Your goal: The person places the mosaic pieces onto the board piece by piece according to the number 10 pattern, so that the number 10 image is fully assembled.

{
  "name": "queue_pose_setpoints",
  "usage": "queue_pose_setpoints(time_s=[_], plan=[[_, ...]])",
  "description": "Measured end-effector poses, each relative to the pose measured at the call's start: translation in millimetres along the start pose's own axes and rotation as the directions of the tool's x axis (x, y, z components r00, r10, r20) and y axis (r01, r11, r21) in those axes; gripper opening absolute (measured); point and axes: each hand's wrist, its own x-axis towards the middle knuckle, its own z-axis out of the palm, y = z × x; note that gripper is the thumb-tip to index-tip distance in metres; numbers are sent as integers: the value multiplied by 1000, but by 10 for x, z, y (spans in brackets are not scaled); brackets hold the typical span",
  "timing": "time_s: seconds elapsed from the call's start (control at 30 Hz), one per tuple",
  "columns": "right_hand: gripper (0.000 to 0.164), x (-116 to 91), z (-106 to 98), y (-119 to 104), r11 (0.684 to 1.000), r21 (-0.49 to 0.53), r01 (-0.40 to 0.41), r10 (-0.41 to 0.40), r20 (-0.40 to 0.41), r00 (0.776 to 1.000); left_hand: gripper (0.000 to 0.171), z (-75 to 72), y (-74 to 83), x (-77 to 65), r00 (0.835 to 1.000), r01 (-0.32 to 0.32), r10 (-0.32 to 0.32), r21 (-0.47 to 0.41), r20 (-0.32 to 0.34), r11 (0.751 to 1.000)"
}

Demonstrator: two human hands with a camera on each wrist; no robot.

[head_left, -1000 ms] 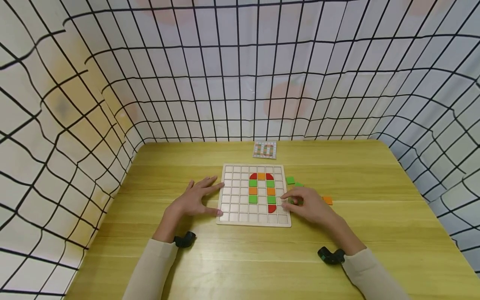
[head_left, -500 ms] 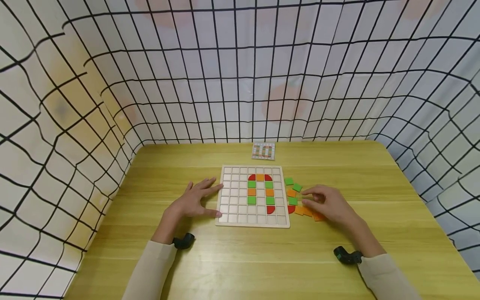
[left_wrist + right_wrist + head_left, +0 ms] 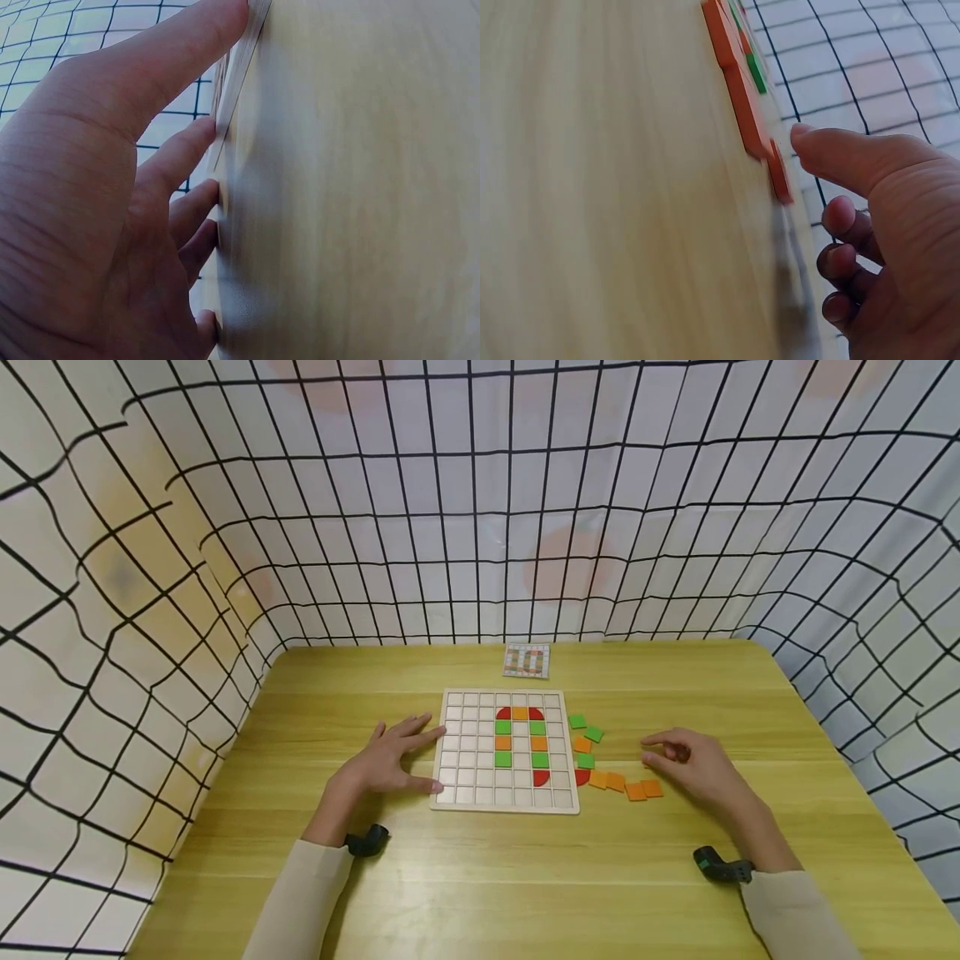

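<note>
A pale wooden grid board (image 3: 472, 777) lies on the table. Set in its cells is an arch of red quarter-round, orange and green tiles (image 3: 539, 743). With fingers spread, my left hand (image 3: 382, 760) rests at the board's left edge, thumb and index fingertips on the rim. My right hand (image 3: 693, 764) hovers to the right of the loose orange tiles (image 3: 636, 791), thumb and index finger apart with nothing between them. In the right wrist view the thumb is near an orange tile (image 3: 778, 172), and the other fingers curl loosely.
Loose green tiles (image 3: 593, 734), an orange tile (image 3: 582, 745) and a red quarter-round tile (image 3: 582, 777) lie along the board's right side. A small printed pattern card (image 3: 527, 661) lies behind the board. Black wire mesh (image 3: 495, 543) walls the table's back and sides.
My right hand has moved right, from the board's right edge past the loose tiles, uncovering the orange ones. My left hand stays on the board's edge.
</note>
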Motion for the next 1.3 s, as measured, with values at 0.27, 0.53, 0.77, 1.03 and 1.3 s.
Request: queue_pose_setpoints(time_s=[0.27, 0.53, 0.77, 1.03, 1.3], plan=[[28, -48, -66, 118, 1000, -23, 13, -13, -12, 1000, 99, -2, 6, 0, 1000, 2, -2, 2, 4, 1000], [31, -92, -132, 131, 1000, -3, -18, 18, 18, 1000, 99, 2, -8, -1, 1000, -5, 5, 6, 3, 1000], [32, -89, -142, 153, 1000, -14, 6, -5, 57, 998, 99, 2, -10, -2, 1000, -2, 2, 6, 2, 1000], [30, -54, -114, 143, 998, -60, 18, -16, 34, 999, 100, 4, -12, 5, 1000, -1, 1, 4, -1, 1000], [41, -13, -79, 49, 999, -23, -28, 29, 45, 999, 100, 5, -13, 5, 1000, 2, -2, -2, 1, 1000]])
